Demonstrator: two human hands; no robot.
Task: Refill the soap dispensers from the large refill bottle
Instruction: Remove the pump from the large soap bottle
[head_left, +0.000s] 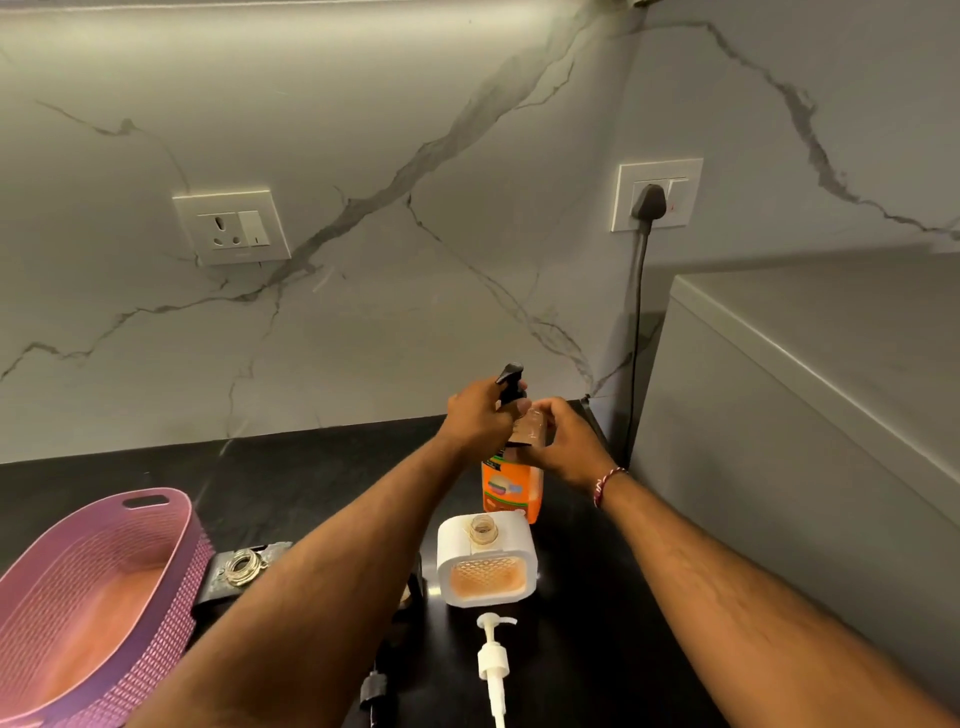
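An orange refill bottle (511, 491) stands upright on the black counter near the back wall. My left hand (478, 421) is closed around its black pump cap (511, 382) at the top. My right hand (563, 441) grips the bottle's clear upper part. In front of it a white square dispenser (487, 566) with orange soap inside stands with its neck uncovered. Its white pump (492, 660) lies on the counter just in front. A second dispenser (241, 566), dark with an uncovered glass neck, sits to the left, partly hidden by my left forearm.
A pink woven basket (98, 597) fills the front left of the black counter (322, 467). A tall grey appliance (810, 405) stands at the right, its black cord (636, 332) plugged into a wall socket. A dark pump piece (374, 688) lies under my left arm.
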